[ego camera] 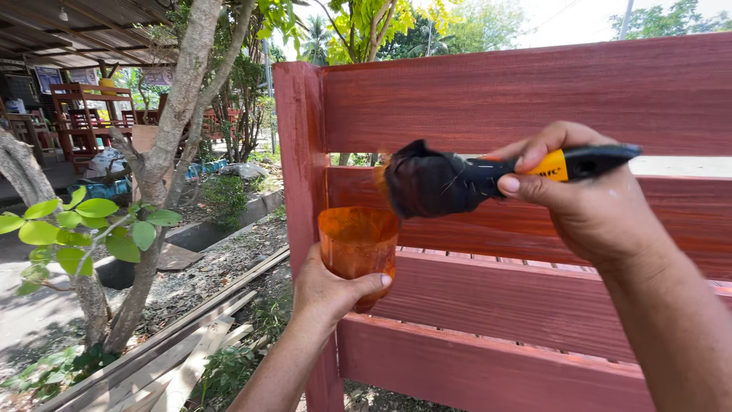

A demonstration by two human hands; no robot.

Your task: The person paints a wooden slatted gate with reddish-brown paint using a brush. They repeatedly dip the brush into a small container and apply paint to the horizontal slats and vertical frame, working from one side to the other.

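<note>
Orange-stained cup [357, 248] is gripped from below by the left hand [328, 294]; a dark brush [457, 181] is pinched by the right hand [587, 206], fingers [534, 156] closed, beside red slats [518, 99].

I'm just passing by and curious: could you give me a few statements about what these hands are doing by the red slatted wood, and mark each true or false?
1. The right hand holds a paintbrush with a yellow and black handle. True.
2. The left hand holds a metal bucket. False: it grips a translucent orange plastic cup.
3. The brush's dark bristles are just above and beside the cup's rim. True.
4. The reddish-brown wooden slatted panel is painted blue. False: it is stained reddish-brown.
5. A tree with a pale trunk stands to the left of the panel. True.
6. The cup rests on the ground. False: it is held up in front of the panel.
</note>
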